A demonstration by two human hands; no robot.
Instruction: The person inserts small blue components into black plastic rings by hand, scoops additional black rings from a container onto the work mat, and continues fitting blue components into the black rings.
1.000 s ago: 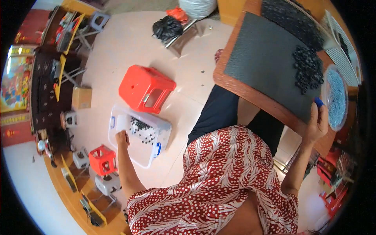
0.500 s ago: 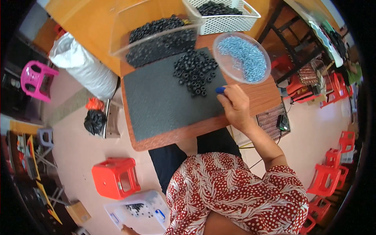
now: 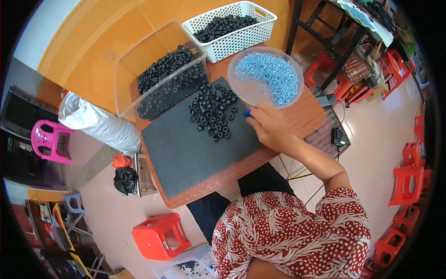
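My right hand [image 3: 267,124] hovers over the right edge of a dark grey mat [image 3: 186,158], close to a round clear dish [image 3: 237,88] of small shiny silvery-blue metal pieces [image 3: 281,76]. Its fingers are curled together, with a blue cover [image 3: 246,113] at a fingertip. Whatever they may grip is too small or hidden to name. To the left of that hand, a loose heap of small black ring-shaped parts [image 3: 213,111] lies on the mat. My left hand is out of the picture.
Behind the mat stand a clear plastic box [image 3: 121,100] of black parts and a white perforated basket [image 3: 232,46] holding more. All rest on a brown wooden table [image 3: 179,197]. A red stool [image 3: 160,237] and a white bin [image 3: 162,270] with black parts are at lower left.
The view has turned and shifted, so the table sits lower and tilted. My left hand, earlier at the white bin, has left the picture. My right hand stays curled by the mat's edge.
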